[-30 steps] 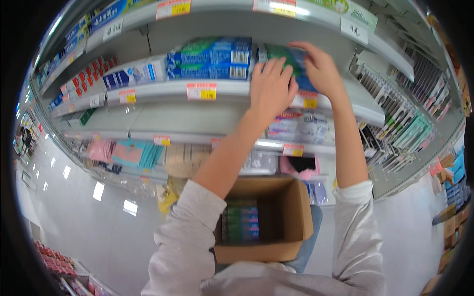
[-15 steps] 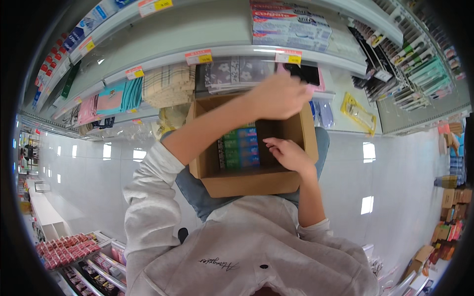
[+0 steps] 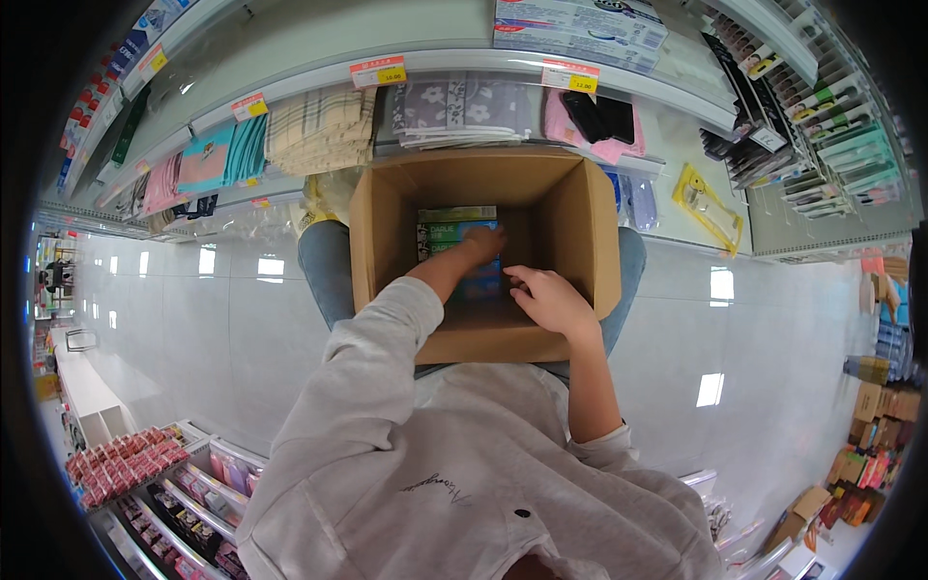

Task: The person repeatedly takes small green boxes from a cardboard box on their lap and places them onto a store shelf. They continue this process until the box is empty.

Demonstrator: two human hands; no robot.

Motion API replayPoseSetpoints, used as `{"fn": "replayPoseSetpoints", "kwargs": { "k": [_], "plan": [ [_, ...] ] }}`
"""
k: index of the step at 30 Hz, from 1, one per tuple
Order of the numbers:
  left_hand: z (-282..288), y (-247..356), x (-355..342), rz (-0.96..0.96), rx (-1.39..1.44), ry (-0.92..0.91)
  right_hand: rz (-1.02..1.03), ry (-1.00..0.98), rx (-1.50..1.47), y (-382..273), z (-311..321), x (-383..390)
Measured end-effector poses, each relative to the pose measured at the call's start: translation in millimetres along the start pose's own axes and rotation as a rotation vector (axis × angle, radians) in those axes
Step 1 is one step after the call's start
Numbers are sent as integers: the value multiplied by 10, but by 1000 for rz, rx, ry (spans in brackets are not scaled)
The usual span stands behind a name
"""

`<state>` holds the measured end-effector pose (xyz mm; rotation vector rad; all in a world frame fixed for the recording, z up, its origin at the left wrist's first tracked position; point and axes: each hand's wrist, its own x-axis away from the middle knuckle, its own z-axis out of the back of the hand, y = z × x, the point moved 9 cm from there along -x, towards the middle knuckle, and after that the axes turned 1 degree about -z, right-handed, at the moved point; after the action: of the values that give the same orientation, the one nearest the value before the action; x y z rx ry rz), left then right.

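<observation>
An upright, open cardboard box (image 3: 387,179) rests between my knees. Inside, on its left side, lies a stack of green and blue toothpaste boxes (image 3: 443,234). My left hand (image 3: 483,244) reaches down over this stack, its fingers at the right end of the cartons. Those fingertips are partly hidden, so whether they grip a carton does not show. My right hand (image 3: 549,298) hovers over the right part of the cardboard box, holding nothing, with thumb and bent fingers apart.
Ahead, a shelf carries folded grey patterned cloths (image 3: 462,111), beige checked cloths (image 3: 322,130) and black flat objects (image 3: 597,118) on pink cloth. White-and-blue cartons (image 3: 580,29) stand higher up. Yellow packaging (image 3: 708,208) lies right. A display rack (image 3: 145,469) stands behind left.
My left hand has come back from the shelf front, down into the cardboard box onto the toothpaste boxes. My right hand stays over the box's right part. The view has shifted slightly.
</observation>
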<state>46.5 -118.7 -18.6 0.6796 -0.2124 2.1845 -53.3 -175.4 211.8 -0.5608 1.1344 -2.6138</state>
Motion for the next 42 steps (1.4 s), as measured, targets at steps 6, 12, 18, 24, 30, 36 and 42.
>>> {"fn": "replayPoseSetpoints", "kwargs": {
  "k": [6,12,18,24,30,36,42],
  "plan": [
    [-171,-30,-78,3,-57,-4,13,-40,14,10,-19,5],
    [14,140,-116,-56,-377,198,6,-52,14,-18,-15,-1],
    [188,-132,31,83,-173,474,-4,-74,-5,-83,-9,1],
    [922,24,215,17,42,295,-105,-10,117,80,35,-30],
    [2315,444,1167,-250,241,324,-204,321,-29,83,342,40],
    [3418,807,2488,-483,495,524,159,446,-717,7,560,117],
    [3815,436,2994,-481,480,1042,314,525,-1000,-406,1268,325]
  ]
}}
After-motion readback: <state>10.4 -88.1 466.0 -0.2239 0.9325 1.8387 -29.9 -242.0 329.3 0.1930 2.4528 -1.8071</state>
